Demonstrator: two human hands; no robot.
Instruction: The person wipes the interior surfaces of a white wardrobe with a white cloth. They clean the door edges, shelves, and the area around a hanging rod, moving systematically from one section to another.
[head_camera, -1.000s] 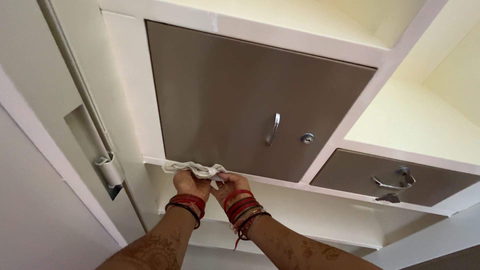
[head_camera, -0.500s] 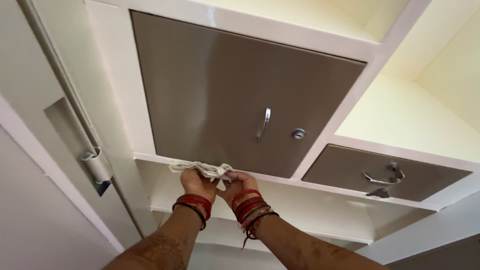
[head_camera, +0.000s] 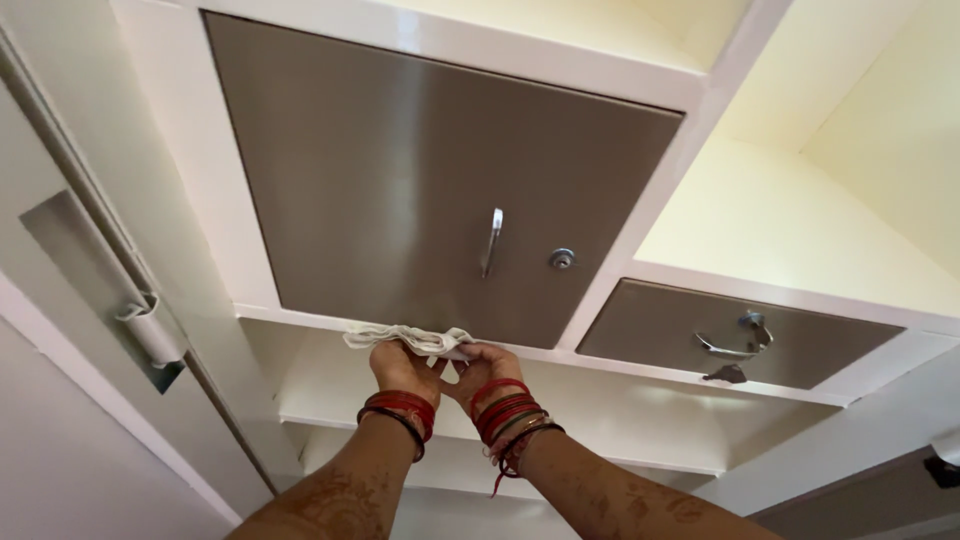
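Both my hands press a crumpled white cloth (head_camera: 405, 338) against the white ledge (head_camera: 290, 318) under a large grey metal locker door (head_camera: 400, 190). My left hand (head_camera: 403, 368) grips the cloth from below. My right hand (head_camera: 485, 368) sits beside it, fingers pinching the cloth's right end. Red bangles circle both wrists. The locker door is closed, with a silver handle (head_camera: 491, 241) and a round keyhole (head_camera: 562, 258).
A smaller grey drawer (head_camera: 730, 345) with a metal handle and a key sits lower right. A cream shelf (head_camera: 800, 230) lies above it. The open wardrobe door with a white hinge (head_camera: 150, 330) stands at left. More white shelves run below the ledge.
My hands and the cloth have slid a little to the right along the ledge. The view has shifted, so the cabinet appears further left in the frame.
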